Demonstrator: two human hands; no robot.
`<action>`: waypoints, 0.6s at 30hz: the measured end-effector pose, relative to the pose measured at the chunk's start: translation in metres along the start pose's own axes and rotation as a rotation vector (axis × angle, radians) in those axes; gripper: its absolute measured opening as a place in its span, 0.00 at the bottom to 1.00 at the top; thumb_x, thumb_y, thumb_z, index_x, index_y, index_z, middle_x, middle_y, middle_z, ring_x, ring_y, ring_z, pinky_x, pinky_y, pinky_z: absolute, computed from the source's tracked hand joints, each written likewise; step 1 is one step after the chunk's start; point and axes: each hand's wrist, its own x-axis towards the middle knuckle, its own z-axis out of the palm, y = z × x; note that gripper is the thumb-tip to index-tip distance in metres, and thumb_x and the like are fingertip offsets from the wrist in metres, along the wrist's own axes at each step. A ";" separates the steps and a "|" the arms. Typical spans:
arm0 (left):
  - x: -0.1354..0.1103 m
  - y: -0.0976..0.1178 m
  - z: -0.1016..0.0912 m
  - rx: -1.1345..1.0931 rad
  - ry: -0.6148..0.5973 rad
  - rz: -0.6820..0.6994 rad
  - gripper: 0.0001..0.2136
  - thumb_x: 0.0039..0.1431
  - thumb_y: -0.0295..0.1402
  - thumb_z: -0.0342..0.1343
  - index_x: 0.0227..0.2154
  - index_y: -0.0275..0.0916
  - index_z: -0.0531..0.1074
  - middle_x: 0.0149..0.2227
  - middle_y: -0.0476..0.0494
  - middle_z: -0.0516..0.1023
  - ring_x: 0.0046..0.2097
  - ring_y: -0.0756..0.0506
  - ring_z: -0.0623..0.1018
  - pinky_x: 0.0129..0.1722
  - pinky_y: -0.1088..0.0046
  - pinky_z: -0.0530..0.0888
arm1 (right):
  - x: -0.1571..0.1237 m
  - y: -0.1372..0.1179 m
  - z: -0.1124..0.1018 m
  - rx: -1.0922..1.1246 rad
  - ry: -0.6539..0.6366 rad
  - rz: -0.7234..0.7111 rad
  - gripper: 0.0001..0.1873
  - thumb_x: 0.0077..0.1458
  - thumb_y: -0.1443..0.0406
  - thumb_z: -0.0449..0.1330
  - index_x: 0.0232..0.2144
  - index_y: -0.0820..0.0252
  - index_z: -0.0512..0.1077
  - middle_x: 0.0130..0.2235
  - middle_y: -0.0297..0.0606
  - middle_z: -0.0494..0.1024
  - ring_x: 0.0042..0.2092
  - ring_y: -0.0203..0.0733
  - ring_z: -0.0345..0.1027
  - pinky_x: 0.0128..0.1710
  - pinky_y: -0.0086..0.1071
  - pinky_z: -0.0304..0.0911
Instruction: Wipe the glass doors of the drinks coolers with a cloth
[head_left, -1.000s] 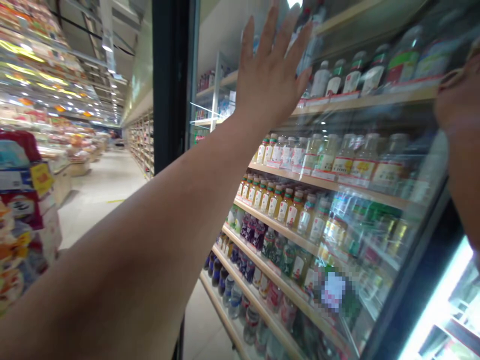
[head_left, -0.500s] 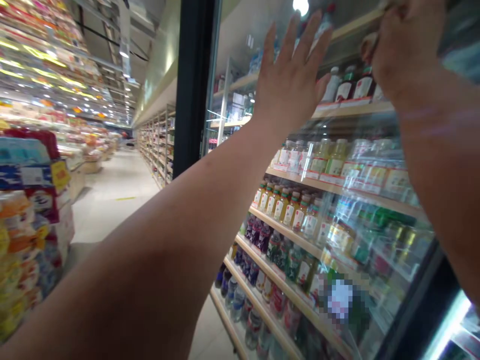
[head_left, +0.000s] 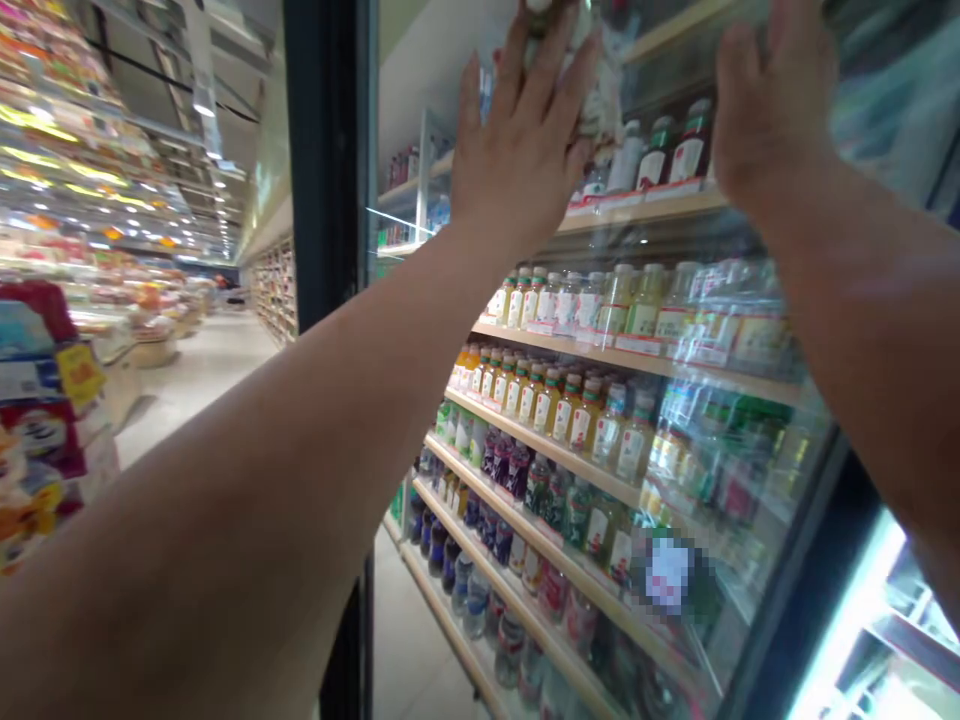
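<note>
My left hand (head_left: pixel 521 150) is raised in front of the glass door (head_left: pixel 450 60), with its fingers spread and stretched upward. Whether the palm presses on the glass is hidden from me. To the right, my right hand (head_left: pixel 776 110) is also up at the glass, its thumb apart and its other fingers partly cut off by the top edge. Nothing shows in either hand. Through the pane I see shelves of drinks, with dark bottles (head_left: pixel 690 145) between my hands and yellow juice bottles (head_left: pixel 566 405) lower down. A blurred, pale shape (head_left: pixel 602 100) shows beside my left fingers.
The door's dark frame (head_left: pixel 324 150) stands upright on the left, and another dark edge (head_left: pixel 810 560) slants at lower right beside a bright light strip (head_left: pixel 847 610). A shop aisle (head_left: pixel 217 350) runs off left, past stacked packages (head_left: pixel 37 400).
The dark frame and aisle have shifted left in my view, and more of the lower shelves shows. Both hands have moved left and slightly up. My right fingers, bent before, now look straighter.
</note>
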 end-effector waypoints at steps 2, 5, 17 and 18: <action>0.003 -0.005 -0.001 -0.042 -0.036 0.064 0.30 0.72 0.42 0.43 0.72 0.35 0.49 0.74 0.40 0.46 0.74 0.32 0.42 0.71 0.43 0.35 | -0.018 0.046 -0.012 -0.148 -0.056 0.181 0.31 0.73 0.60 0.44 0.72 0.62 0.47 0.74 0.41 0.47 0.75 0.42 0.39 0.74 0.47 0.37; 0.015 -0.005 -0.003 -0.070 -0.130 0.099 0.32 0.72 0.45 0.41 0.71 0.29 0.51 0.74 0.32 0.44 0.74 0.30 0.40 0.71 0.47 0.34 | -0.041 0.089 -0.019 -0.258 -0.152 0.239 0.31 0.73 0.52 0.39 0.73 0.48 0.42 0.75 0.33 0.39 0.76 0.48 0.31 0.71 0.63 0.34; 0.057 0.066 0.034 -0.089 -0.220 0.393 0.27 0.73 0.34 0.31 0.72 0.38 0.47 0.75 0.45 0.41 0.73 0.29 0.41 0.69 0.40 0.42 | -0.046 0.111 -0.013 -0.196 0.079 0.296 0.34 0.56 0.77 0.44 0.64 0.65 0.65 0.66 0.42 0.66 0.70 0.44 0.54 0.70 0.48 0.50; 0.067 0.058 0.031 -0.078 -0.208 0.332 0.27 0.72 0.34 0.31 0.73 0.38 0.45 0.75 0.44 0.42 0.73 0.30 0.42 0.68 0.38 0.43 | -0.046 0.114 -0.013 -0.199 0.082 0.292 0.35 0.55 0.78 0.44 0.64 0.65 0.65 0.65 0.42 0.67 0.70 0.44 0.55 0.70 0.48 0.51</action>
